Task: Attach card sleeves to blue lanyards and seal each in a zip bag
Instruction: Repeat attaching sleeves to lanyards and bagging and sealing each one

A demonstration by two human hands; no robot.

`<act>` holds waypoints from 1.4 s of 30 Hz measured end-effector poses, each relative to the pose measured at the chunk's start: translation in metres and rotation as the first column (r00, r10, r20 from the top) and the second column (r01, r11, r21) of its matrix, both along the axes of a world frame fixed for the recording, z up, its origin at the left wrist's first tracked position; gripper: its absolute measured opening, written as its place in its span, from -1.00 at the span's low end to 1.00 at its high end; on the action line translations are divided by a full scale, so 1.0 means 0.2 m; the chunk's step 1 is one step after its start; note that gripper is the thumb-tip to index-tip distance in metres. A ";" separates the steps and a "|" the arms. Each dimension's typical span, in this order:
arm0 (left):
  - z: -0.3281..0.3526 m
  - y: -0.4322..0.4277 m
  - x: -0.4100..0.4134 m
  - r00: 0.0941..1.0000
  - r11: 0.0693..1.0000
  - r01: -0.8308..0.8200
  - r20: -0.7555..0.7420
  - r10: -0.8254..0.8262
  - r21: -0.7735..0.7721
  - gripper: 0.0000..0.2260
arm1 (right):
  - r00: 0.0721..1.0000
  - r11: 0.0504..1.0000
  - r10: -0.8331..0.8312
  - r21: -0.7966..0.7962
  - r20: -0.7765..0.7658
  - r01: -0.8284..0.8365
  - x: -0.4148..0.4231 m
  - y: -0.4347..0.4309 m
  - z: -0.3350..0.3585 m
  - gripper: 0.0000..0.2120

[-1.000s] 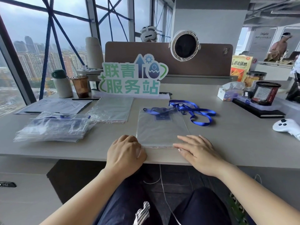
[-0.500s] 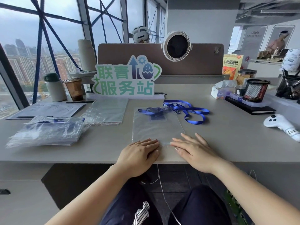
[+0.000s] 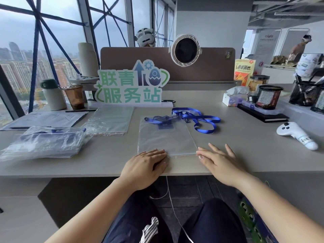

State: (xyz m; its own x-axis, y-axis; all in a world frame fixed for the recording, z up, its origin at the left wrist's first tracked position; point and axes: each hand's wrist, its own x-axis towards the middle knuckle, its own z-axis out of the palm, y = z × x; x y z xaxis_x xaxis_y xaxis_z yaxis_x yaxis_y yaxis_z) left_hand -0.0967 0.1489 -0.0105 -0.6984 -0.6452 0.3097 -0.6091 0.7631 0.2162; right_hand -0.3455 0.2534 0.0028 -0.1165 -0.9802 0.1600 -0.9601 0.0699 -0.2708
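A clear zip bag (image 3: 166, 137) lies flat on the desk in front of me, with a blue lanyard and card sleeve (image 3: 162, 122) inside at its far end. My left hand (image 3: 146, 163) lies flat, its fingers pressing the bag's near left edge along the zip strip. My right hand (image 3: 217, 157) rests flat on the desk with its fingers spread, its thumb touching the bag's near right corner. A loose blue lanyard (image 3: 198, 119) lies just beyond and to the right of the bag.
A pile of filled bags (image 3: 43, 144) lies at the left, with a stack of unused bags (image 3: 112, 120) behind it. A green sign (image 3: 130, 85), cups, a tissue box (image 3: 231, 99), a mesh pen holder (image 3: 269, 97) and a white controller (image 3: 296, 135) ring the desk.
My left hand has opened from a curled fist to flat fingers and slid right along the bag's near edge. My right hand has shifted slightly right, off the bag's corner.
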 end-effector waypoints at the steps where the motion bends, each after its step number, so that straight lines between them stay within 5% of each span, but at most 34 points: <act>1: 0.00 0.00 0.00 1.000 1.000 0.006 -0.008 -0.006 0.003 -0.58 | 1.000 1.000 0.001 -0.006 0.012 -0.001 -0.01 0.00 -0.01 -0.63; 5: 0.02 -0.05 0.01 0.998 0.995 0.038 -0.046 -0.034 0.094 -0.42 | 0.993 0.999 0.003 -0.035 0.116 0.001 -0.03 -0.06 0.00 -0.84; 9: 0.04 -0.13 0.08 0.987 0.987 0.015 -0.161 0.011 0.158 -0.50 | 0.997 0.987 0.053 -0.156 0.055 -0.044 -0.06 -0.14 0.03 -0.92; 13: 0.04 -0.20 0.14 0.987 0.990 0.000 -0.161 0.023 0.142 -0.32 | 0.990 0.945 0.139 -0.303 0.023 -0.125 -0.07 -0.19 0.01 -0.95; 19: 0.08 -0.27 0.21 0.991 0.987 0.032 -0.131 -0.012 0.159 -0.55 | 0.902 0.985 0.172 -0.093 0.396 -0.147 -0.09 -0.21 0.02 -0.93; 28: 0.07 -0.26 0.20 0.965 0.983 0.019 -0.259 0.029 0.181 -0.61 | 0.882 0.976 0.170 -0.200 0.440 -0.089 -0.06 -0.22 0.01 -0.93; 33: 0.09 -0.25 0.21 0.988 0.976 -0.013 -0.149 0.047 0.219 -0.50 | 0.824 0.975 0.154 -0.220 0.545 -0.037 -0.04 -0.25 0.06 -0.90; 37: 0.09 -0.28 0.15 0.885 0.941 -0.065 -0.415 0.208 0.333 -0.93 | 0.814 0.967 0.077 -0.241 0.576 0.079 -0.02 -0.32 0.09 -0.89; 39: 0.10 -0.32 0.10 0.824 0.909 -0.102 -0.478 0.305 0.404 -0.93 | 0.822 0.963 -0.019 -0.212 0.569 0.169 -0.02 -0.38 0.07 -0.88; 42: 0.10 -0.39 0.03 0.837 0.884 -0.255 -0.370 0.404 0.391 -0.82 | 0.824 0.936 -0.212 -0.133 0.526 0.326 -0.03 -0.49 0.05 -0.86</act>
State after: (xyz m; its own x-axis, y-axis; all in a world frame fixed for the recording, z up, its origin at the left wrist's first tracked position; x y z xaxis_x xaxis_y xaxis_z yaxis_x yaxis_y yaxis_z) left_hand -0.0910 0.0708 0.0101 -0.2697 -0.9253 0.2667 -0.5989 0.3781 0.7059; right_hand -0.3511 0.1558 0.0134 -0.4898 -0.8477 0.2039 -0.6423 0.1927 -0.7418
